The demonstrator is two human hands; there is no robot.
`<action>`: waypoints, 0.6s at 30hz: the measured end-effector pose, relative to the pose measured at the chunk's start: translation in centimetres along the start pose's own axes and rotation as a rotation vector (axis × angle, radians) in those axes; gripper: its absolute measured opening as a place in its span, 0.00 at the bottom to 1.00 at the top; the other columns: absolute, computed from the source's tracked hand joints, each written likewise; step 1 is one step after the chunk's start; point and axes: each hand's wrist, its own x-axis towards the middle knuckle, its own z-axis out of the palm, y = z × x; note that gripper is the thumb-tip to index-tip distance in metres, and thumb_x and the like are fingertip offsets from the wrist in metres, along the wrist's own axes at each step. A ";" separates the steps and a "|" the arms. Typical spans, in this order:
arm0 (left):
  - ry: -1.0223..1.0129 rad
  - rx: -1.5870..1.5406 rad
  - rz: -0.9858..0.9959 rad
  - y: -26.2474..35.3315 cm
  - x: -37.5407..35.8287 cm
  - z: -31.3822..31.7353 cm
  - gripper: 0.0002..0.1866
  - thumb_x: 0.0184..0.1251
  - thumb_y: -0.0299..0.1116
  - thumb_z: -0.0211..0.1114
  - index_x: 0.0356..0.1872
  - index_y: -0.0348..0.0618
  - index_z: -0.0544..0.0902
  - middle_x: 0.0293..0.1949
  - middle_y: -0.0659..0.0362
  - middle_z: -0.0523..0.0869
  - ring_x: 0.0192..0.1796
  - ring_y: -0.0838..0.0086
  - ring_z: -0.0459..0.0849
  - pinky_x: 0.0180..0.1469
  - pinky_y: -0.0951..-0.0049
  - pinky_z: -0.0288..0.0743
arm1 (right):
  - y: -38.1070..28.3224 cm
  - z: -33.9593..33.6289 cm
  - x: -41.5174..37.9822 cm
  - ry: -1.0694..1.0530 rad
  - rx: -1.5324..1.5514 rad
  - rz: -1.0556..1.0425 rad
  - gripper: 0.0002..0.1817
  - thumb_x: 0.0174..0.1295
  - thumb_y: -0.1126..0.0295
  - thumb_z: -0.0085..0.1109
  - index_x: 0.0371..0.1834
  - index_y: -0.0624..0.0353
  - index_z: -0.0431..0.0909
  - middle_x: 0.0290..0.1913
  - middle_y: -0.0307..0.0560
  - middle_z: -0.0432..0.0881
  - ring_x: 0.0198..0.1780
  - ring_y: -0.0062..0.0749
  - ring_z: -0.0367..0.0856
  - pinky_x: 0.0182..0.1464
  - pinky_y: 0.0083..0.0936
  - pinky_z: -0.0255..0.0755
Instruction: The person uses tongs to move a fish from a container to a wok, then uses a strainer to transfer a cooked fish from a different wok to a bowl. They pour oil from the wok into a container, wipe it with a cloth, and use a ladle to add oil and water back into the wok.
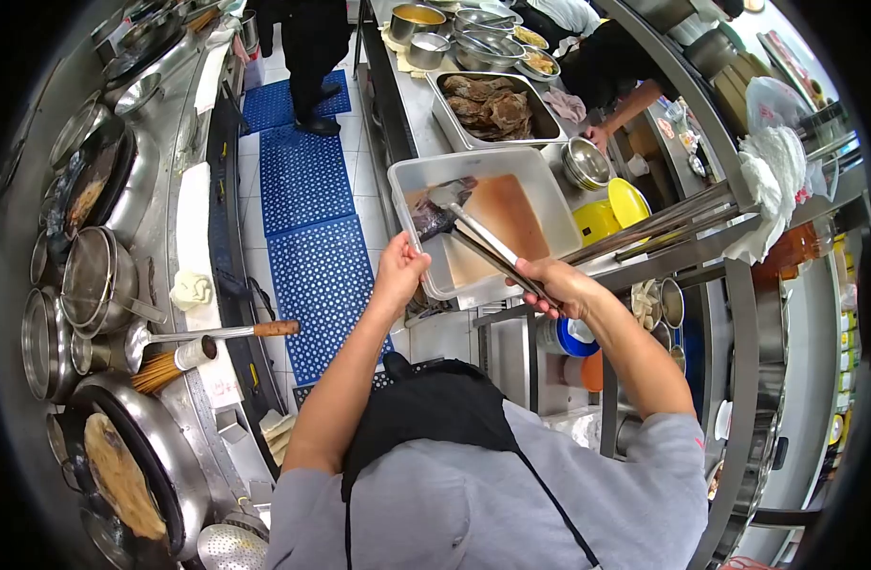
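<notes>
Clasping tongs (500, 253) in right hand (561, 286), tub rim (552, 204) in left hand (398, 272), best pinching likely slippery dark piece (433, 220) inside tub mid-body.

Tongs (483, 232) in plastic container (549, 190), two-hand position

Gripped in right hand (557, 285): tongs, tips at dark piece (432, 217) in reddish-brown liquid (511, 214). Closed on container's left rim: left hand (399, 274). Beyond container: metal tray (548, 122) with brown meat pieces (492, 106). To right: metal bowls (586, 161), yellow lid (630, 201), and another person's hand (599, 136) beside bowls. On floor (358, 142): blue mats (307, 180). Along left counter (165, 171): ladle (208, 334) with wooden handle and bristle brush (160, 371).
</notes>
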 end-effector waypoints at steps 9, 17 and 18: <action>0.024 0.064 -0.041 0.7 -0.2 0.3 0.37 0.62 0.22 0.63 0.71 0.26 0.56 0.31 0.64 0.72 0.29 0.82 0.74 0.30 0.81 0.72 | 2.2 2.2 2.7 0.008 0.285 -0.050 0.13 0.70 0.60 0.54 0.42 0.59 0.77 0.21 0.34 0.76 0.16 0.15 0.68 0.13 0.17 0.64; 0.021 0.074 -0.077 0.6 0.0 -0.1 0.39 0.63 0.24 0.64 0.72 0.28 0.54 0.35 0.63 0.75 0.33 0.82 0.76 0.34 0.81 0.74 | 5.4 1.6 0.0 0.203 0.246 -0.226 0.12 0.67 0.61 0.59 0.36 0.60 0.81 0.19 0.33 0.75 0.16 0.15 0.67 0.14 0.14 0.58; 0.020 0.069 -0.085 0.5 0.1 -0.1 0.39 0.63 0.25 0.64 0.72 0.29 0.54 0.35 0.63 0.76 0.35 0.81 0.77 0.35 0.81 0.75 | 5.7 1.5 -0.6 0.219 0.242 -0.253 0.12 0.66 0.61 0.60 0.35 0.60 0.82 0.19 0.33 0.75 0.16 0.15 0.67 0.14 0.14 0.58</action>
